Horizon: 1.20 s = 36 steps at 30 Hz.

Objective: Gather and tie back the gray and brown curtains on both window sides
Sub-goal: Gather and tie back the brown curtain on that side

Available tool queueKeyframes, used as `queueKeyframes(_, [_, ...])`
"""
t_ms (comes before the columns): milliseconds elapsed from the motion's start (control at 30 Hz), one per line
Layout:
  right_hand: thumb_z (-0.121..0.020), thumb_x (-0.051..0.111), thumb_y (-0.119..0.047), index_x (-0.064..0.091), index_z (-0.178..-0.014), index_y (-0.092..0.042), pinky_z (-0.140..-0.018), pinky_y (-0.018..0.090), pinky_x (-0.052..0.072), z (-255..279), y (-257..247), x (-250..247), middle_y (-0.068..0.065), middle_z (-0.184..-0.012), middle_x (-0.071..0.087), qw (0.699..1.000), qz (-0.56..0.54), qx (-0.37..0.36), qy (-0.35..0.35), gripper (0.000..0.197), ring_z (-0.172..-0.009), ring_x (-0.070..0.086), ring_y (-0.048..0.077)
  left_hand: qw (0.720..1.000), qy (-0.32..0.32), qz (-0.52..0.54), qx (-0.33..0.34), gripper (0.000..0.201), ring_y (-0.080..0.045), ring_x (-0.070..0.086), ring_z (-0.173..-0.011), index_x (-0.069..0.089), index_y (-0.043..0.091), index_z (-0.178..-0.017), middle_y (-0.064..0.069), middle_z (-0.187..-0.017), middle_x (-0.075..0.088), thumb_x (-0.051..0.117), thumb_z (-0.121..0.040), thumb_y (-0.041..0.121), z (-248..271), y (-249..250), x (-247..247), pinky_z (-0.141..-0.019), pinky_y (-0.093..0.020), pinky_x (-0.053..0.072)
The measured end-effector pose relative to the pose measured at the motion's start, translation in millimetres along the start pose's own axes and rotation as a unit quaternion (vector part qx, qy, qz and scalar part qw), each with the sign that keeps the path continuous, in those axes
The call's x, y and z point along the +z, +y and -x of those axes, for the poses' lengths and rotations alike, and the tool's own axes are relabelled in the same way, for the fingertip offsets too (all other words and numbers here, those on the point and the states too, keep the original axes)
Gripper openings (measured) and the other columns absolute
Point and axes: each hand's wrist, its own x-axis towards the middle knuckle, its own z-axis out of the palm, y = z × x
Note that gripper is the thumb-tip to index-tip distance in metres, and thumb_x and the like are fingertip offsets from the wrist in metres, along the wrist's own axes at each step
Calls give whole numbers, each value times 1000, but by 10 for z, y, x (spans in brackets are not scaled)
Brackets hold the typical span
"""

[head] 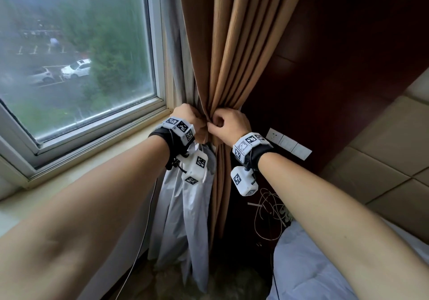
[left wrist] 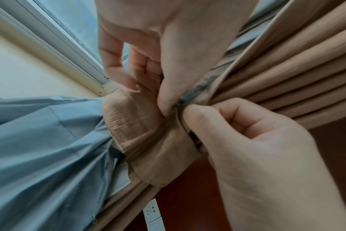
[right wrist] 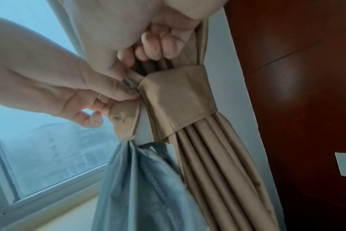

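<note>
The step in hand is fastening the tie-back on the right-hand side of the window: the pleated brown fabric curtain (head: 229, 51) and the thin gray lining curtain (head: 183, 209) are already bunched into one bundle beside the white-framed window (head: 160, 72), against the dark red wood wall panel (head: 336, 63), and a flat brown fabric tie-back band (right wrist: 180, 100) is wrapped around the bundle. The left hand (head: 190, 116) has its fingers curled, its thumb and forefinger pinching one end of the band against the folds, while the right hand (head: 229, 121) is curled too, its thumb and forefinger pinching the other end where the two ends meet at a dark gray strip (left wrist: 198, 87), possibly a fastening patch. The band is not plainly closed yet, so the next move seems to call for pressing the two ends squarely together while keeping the bundle tight, so the slippery gray layer does not slide out below. The other window side is out of view. No containers appear; a white wall socket plate (head: 287, 143) sits just beside the bundle.
</note>
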Motion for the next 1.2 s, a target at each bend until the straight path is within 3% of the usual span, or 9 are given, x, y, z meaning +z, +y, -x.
queueKeyframes(67, [-77, 75, -29, 66, -65, -10, -57, 29, 37, 42, -41, -18, 4, -67, 63, 999, -21, -19, 35, 25, -62, 55, 19, 1000, 8, -6, -12, 16, -24, 68, -74, 76, 14, -85, -9, -81, 72, 73, -73, 24, -8, 11, 3, -58, -26, 43])
queueKeyframes(167, [-83, 68, -39, 67, -64, -8, -56, 25, 37, 53, -91, -30, 8, -66, 64, 989, 38, 96, -104, 36, -59, 54, 20, 1000, 5, -14, -20, 20, -18, 61, -64, 76, 11, -86, -9, -81, 73, 76, -71, 24, -33, 24, 3, -56, -27, 45])
queueKeyframes(267, [-91, 66, -35, 63, -79, -5, -38, 15, 40, 66, -23, 85, 7, -64, 62, 932, -92, 239, -256, 33, -36, 54, 9, 1000, -3, -25, -13, 23, -19, 58, -65, 76, 10, -91, -10, -87, 73, 75, -76, 28, -43, 30, 21, -52, -25, 41])
queueKeyframes(367, [-90, 69, -32, 63, -96, -7, -44, 14, 44, 69, -22, 185, 4, -75, 65, 886, -214, 293, -290, 26, -51, 58, 8, 999, -11, -35, -10, 24, -22, 60, -68, 75, 10, -93, -9, -87, 72, 72, -79, 29, -29, 26, 14, -55, -26, 40])
queueKeyframes(500, [-96, 61, -16, 59, -81, -8, -45, 17, 41, 50, -77, 209, 5, -71, 60, 918, -183, 235, -262, 17, -56, 50, 13, 996, -44, -73, 4, 27, -32, 67, -89, 69, 8, -105, -15, -104, 71, 61, -89, 28, 2, 51, 21, -66, -31, 47])
queueKeyframes(633, [-91, 65, -31, 67, -86, -8, -64, 22, 32, 23, -89, 91, 8, -88, 59, 962, 65, 129, -230, 24, -81, 56, 25, 990, -81, -106, 46, 32, -31, 59, -115, 62, 3, -122, -14, -124, 64, 51, -97, 21, 7, 73, -26, -94, -34, 46])
queueKeyframes(900, [-88, 62, -42, 72, -99, -29, -79, 32, 46, 35, -64, 185, 11, -102, 68, 957, 231, 50, -168, 20, -102, 66, 34, 973, -140, -159, 87, 34, -22, 62, -91, 69, 5, -104, -9, -100, 70, 66, -84, 32, 72, -17, -111, -78, -29, 47])
queueKeyframes(1033, [-84, 64, -49, 73, -98, -30, -75, 30, 44, 37, -91, 179, 10, -100, 69, 958, 221, 50, -176, 26, -99, 66, 34, 959, -98, -242, 106, 41, -22, 63, -79, 69, 17, -93, -2, -81, 65, 84, -60, 38, 118, -92, -43, -66, -28, 47])
queueKeyframes(1200, [-75, 67, -56, 72, -79, -23, -67, 29, 50, 41, -150, 193, 5, -79, 68, 963, 159, 92, -195, 34, -82, 67, 30, 959, -58, -252, 119, 26, -26, 61, -71, 67, 19, -78, -4, -72, 62, 81, -61, 32, 144, -116, -43, -59, -27, 42])
